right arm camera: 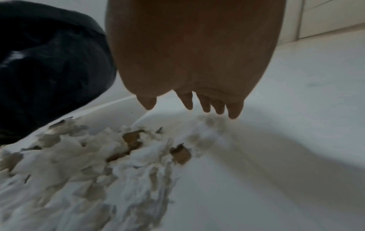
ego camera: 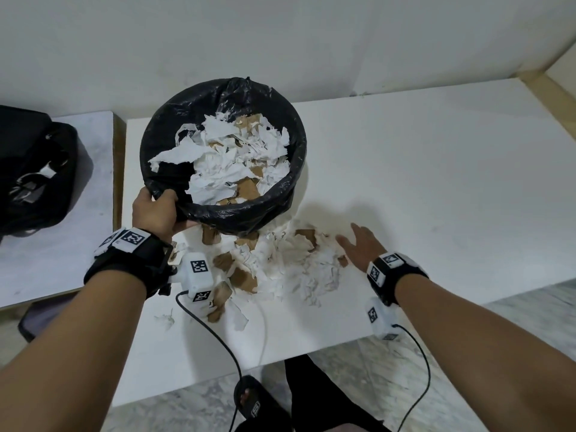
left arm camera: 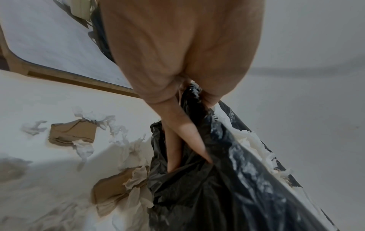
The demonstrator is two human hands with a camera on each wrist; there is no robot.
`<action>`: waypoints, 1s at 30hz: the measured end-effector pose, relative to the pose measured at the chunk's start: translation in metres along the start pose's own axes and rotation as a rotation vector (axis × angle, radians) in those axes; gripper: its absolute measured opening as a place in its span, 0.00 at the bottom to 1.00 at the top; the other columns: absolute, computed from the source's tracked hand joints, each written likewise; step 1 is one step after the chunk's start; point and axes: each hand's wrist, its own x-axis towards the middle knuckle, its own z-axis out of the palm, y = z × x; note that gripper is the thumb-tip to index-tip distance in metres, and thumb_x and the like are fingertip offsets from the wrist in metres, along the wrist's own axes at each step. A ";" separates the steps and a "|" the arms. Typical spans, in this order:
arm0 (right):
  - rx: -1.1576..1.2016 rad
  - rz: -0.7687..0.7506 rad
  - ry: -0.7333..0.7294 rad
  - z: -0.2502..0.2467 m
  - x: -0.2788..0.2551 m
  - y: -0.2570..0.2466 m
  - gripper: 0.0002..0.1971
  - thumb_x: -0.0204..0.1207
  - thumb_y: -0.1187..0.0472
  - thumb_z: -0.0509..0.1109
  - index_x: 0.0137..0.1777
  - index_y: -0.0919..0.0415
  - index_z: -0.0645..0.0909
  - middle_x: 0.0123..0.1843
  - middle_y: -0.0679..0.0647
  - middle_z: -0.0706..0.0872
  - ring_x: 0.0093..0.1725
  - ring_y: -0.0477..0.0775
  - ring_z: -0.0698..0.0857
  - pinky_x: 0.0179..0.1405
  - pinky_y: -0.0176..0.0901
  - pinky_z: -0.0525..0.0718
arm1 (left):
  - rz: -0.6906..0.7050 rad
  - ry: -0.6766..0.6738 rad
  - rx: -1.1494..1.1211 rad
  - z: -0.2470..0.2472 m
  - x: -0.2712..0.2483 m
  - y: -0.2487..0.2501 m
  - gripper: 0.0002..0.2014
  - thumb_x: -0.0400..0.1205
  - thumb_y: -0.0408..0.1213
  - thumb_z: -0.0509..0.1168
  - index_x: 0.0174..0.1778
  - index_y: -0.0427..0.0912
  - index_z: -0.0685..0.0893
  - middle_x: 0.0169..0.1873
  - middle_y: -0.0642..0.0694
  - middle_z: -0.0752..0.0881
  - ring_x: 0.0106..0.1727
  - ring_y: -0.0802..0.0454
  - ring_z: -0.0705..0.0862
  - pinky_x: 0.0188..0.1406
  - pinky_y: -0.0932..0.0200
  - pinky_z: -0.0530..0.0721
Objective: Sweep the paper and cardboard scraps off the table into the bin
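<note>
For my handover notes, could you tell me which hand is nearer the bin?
Left. The left hand grips the bin by its near rim; the right hand is apart, beside the scraps.

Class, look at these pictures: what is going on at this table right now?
A person is clearing torn scraps. Their left hand grips the rim of a bin lined with a black bag, tilted towards them and already holding much paper and cardboard. Their right hand, fingers straight, is at the right edge of a scrap pile lying on the white table by the bin.
</note>
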 end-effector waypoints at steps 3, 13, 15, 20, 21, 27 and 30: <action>-0.012 0.044 -0.043 0.024 -0.014 -0.003 0.41 0.81 0.30 0.51 0.88 0.49 0.45 0.89 0.53 0.38 0.87 0.58 0.38 0.84 0.63 0.48 | 0.000 -0.006 0.004 -0.007 -0.004 -0.004 0.09 0.87 0.25 0.60 0.61 0.39 0.77 0.44 0.42 0.84 0.38 0.43 0.88 0.24 0.51 0.93; 0.142 -0.225 -0.005 0.072 -0.049 -0.074 0.36 0.81 0.39 0.61 0.85 0.51 0.58 0.84 0.57 0.64 0.82 0.61 0.68 0.79 0.55 0.68 | 0.006 0.022 0.040 -0.041 -0.022 -0.002 0.11 0.87 0.27 0.60 0.63 0.41 0.79 0.44 0.41 0.86 0.38 0.40 0.89 0.20 0.53 0.91; 0.072 -0.237 0.092 0.054 -0.041 -0.074 0.31 0.81 0.44 0.63 0.82 0.52 0.64 0.80 0.58 0.70 0.76 0.61 0.74 0.74 0.51 0.71 | 0.019 0.029 0.037 -0.051 -0.024 0.002 0.12 0.86 0.27 0.60 0.63 0.42 0.79 0.46 0.40 0.85 0.39 0.39 0.88 0.22 0.51 0.92; -0.048 -0.136 0.112 0.023 -0.001 -0.083 0.39 0.78 0.33 0.60 0.85 0.52 0.59 0.86 0.58 0.59 0.84 0.65 0.60 0.81 0.61 0.63 | 0.033 0.053 -0.020 -0.078 -0.028 0.015 0.12 0.87 0.26 0.59 0.63 0.42 0.78 0.45 0.41 0.85 0.38 0.42 0.88 0.21 0.53 0.91; -0.061 -0.093 0.085 0.022 0.008 -0.087 0.40 0.77 0.32 0.60 0.85 0.51 0.58 0.87 0.58 0.56 0.84 0.68 0.58 0.81 0.63 0.62 | 0.041 0.067 -0.030 -0.084 -0.029 0.018 0.12 0.87 0.26 0.59 0.63 0.42 0.78 0.43 0.42 0.85 0.37 0.43 0.87 0.21 0.54 0.91; -0.109 -0.029 -0.045 0.054 -0.007 -0.111 0.39 0.78 0.31 0.57 0.84 0.53 0.60 0.84 0.61 0.57 0.83 0.69 0.58 0.79 0.62 0.62 | 0.044 0.162 -0.041 -0.112 -0.024 0.018 0.11 0.87 0.25 0.58 0.62 0.41 0.77 0.40 0.42 0.84 0.35 0.45 0.86 0.17 0.57 0.87; -0.133 -0.155 -0.045 0.067 -0.028 -0.129 0.38 0.81 0.34 0.55 0.85 0.53 0.56 0.85 0.57 0.59 0.82 0.65 0.63 0.79 0.60 0.63 | 0.029 0.182 -0.050 -0.120 -0.023 0.018 0.11 0.86 0.25 0.58 0.62 0.41 0.76 0.41 0.41 0.84 0.35 0.45 0.87 0.17 0.57 0.87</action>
